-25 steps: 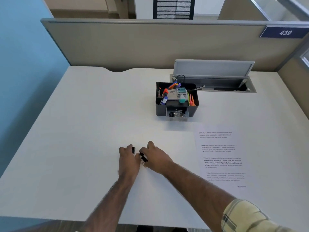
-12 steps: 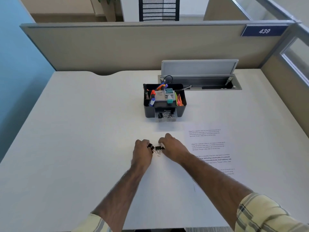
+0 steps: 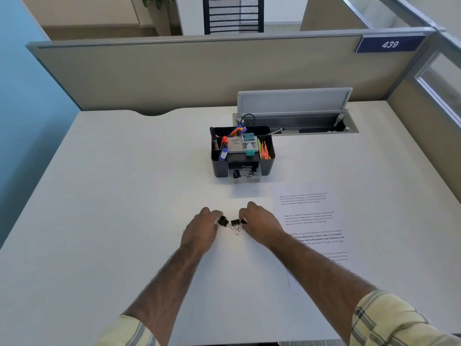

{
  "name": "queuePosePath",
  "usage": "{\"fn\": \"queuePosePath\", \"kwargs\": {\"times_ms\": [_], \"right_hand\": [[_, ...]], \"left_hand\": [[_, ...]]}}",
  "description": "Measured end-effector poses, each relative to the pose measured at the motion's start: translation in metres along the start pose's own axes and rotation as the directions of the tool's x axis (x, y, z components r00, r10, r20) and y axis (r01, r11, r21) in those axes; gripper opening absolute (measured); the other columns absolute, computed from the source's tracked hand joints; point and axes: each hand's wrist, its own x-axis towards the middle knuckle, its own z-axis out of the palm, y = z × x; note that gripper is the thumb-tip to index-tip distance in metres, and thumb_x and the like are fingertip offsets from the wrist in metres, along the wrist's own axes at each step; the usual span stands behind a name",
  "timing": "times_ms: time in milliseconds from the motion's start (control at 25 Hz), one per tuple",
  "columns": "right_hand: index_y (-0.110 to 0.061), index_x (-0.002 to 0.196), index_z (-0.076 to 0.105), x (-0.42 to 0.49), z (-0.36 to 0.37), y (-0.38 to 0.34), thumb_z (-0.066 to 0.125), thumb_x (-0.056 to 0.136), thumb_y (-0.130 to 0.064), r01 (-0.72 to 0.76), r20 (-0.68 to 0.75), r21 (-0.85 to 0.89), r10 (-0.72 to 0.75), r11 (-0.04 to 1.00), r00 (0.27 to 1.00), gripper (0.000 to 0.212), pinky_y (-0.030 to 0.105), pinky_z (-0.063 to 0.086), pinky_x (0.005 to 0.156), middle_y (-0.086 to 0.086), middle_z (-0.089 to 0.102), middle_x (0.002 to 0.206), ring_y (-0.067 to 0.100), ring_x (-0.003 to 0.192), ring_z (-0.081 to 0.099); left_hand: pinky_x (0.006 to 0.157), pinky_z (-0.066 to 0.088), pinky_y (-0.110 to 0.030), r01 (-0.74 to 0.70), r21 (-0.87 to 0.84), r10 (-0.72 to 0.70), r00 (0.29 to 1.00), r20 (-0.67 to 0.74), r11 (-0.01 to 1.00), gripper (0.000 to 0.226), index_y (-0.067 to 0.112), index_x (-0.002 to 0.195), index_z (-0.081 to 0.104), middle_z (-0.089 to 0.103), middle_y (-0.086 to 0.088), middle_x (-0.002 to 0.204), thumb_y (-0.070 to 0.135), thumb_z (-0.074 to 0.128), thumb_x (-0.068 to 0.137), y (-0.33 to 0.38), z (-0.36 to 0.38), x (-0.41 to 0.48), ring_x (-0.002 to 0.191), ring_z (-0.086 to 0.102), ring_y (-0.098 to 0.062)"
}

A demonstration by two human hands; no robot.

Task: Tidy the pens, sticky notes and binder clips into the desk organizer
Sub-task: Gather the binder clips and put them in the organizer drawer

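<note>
Desk organizer (image 3: 267,168), centre frame, holds pens (image 3: 237,132) and sticky notes (image 3: 264,149). Remaining: binder clips (image 3: 234,223) on surface (image 3: 124,196), lower centre; left grip (image 3: 200,228) and right grip (image 3: 262,222) each pinch one.

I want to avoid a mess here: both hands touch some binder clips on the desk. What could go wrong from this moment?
1. The binder clips seem tangled by their wire handles between the left hand and the right hand; if they are lifted together, one may drop off.
2. The open drawer of the organizer is small and already holds clips, so a handful might spill over its edge.
</note>
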Motion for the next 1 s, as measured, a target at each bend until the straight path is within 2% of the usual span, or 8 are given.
{"fn": "queuePosePath", "kwargs": {"times_ms": [160,280,440,600,760,840,920,1000], "right_hand": [[-0.012,0.108,0.058,-0.001,-0.002,0.008,0.05,0.09,-0.004,0.004,-0.013,-0.024,-0.005,1.0,1.0,0.021,0.039,0.051,0.069,0.009,0.053,0.106,0.03,0.092,0.057],[-0.014,0.102,0.053,-0.003,-0.002,0.014,0.049,0.088,-0.004,0.014,-0.037,-0.027,-0.015,1.0,0.999,0.017,0.039,0.05,0.065,0.007,0.052,0.101,0.029,0.086,0.054],[-0.018,0.091,0.042,-0.004,-0.004,0.016,0.049,0.083,0.0,0.039,-0.019,-0.018,-0.039,0.999,0.999,0.021,0.036,0.043,0.06,0.005,0.05,0.095,0.026,0.08,0.047],[-0.015,0.093,0.05,-0.003,-0.018,0.014,0.05,0.089,-0.005,0.119,0.001,-0.055,-0.119,0.991,0.993,0.011,0.037,0.046,0.064,0.006,0.055,0.096,0.027,0.083,0.056],[-0.02,0.086,0.052,0.018,-0.061,0.01,0.057,0.096,-0.013,0.12,-0.267,0.034,-0.107,0.992,0.958,0.013,0.024,0.051,0.061,-0.005,0.055,0.086,0.012,0.07,0.056],[-0.02,0.085,0.055,0.034,-0.087,0.009,0.059,0.096,-0.013,0.115,-0.385,0.047,-0.088,0.992,0.919,0.014,0.019,0.047,0.056,-0.005,0.056,0.083,0.009,0.067,0.055],[-0.019,0.085,0.055,0.048,-0.103,0.012,0.061,0.094,-0.013,0.095,-0.414,0.021,-0.078,0.995,0.907,0.013,0.021,0.045,0.053,-0.002,0.058,0.085,0.011,0.067,0.054],[-0.018,0.088,0.057,0.058,-0.109,0.017,0.062,0.093,-0.014,0.074,-0.382,0.007,-0.065,0.997,0.922,0.008,0.028,0.051,0.057,0.001,0.061,0.093,0.015,0.072,0.056]], "left_hand": [[0.083,0.053,-0.041,0.014,-0.159,-0.036,0.991,-0.131,0.987,0.034,0.024,0.126,0.061,0.055,0.0,0.113,0.013,0.043,0.101,0.003,-0.003,-0.005,0.1,0.06,-0.023],[0.074,0.054,-0.038,-0.014,-0.187,-0.034,0.967,-0.252,0.982,0.026,0.024,0.117,0.064,0.052,0.005,0.106,0.013,0.049,0.1,-0.012,-0.006,-0.02,0.091,0.061,-0.019],[0.081,0.054,-0.035,-0.022,-0.109,0.011,0.994,-0.107,0.994,0.029,0.03,0.124,0.061,0.051,0.009,0.111,0.032,0.062,0.095,-0.033,0.005,-0.044,0.104,0.056,-0.014],[0.078,0.053,-0.033,-0.043,0.002,0.043,0.995,-0.092,0.999,0.03,0.032,0.126,0.059,0.05,0.008,0.11,0.035,0.061,0.096,-0.024,0.013,-0.041,0.105,0.055,-0.016],[0.074,0.052,-0.033,-0.049,0.055,0.053,0.995,-0.082,0.997,0.017,0.03,0.113,0.061,0.05,0.009,0.107,0.035,0.056,0.098,-0.019,0.013,-0.036,0.101,0.055,-0.016],[0.076,0.052,-0.033,-0.044,0.06,0.049,0.995,-0.082,0.997,0.017,0.029,0.112,0.061,0.052,0.01,0.106,0.037,0.056,0.097,-0.021,0.012,-0.036,0.101,0.056,-0.015],[0.077,0.052,-0.034,-0.052,0.062,0.059,0.993,-0.105,0.997,0.018,0.029,0.111,0.061,0.053,0.011,0.106,0.039,0.058,0.097,-0.021,0.009,-0.037,0.1,0.058,-0.015],[0.077,0.053,-0.034,-0.069,0.039,0.074,0.984,-0.159,0.997,0.02,0.028,0.112,0.062,0.055,0.011,0.104,0.04,0.059,0.096,-0.019,0.001,-0.037,0.098,0.06,-0.014]]}}
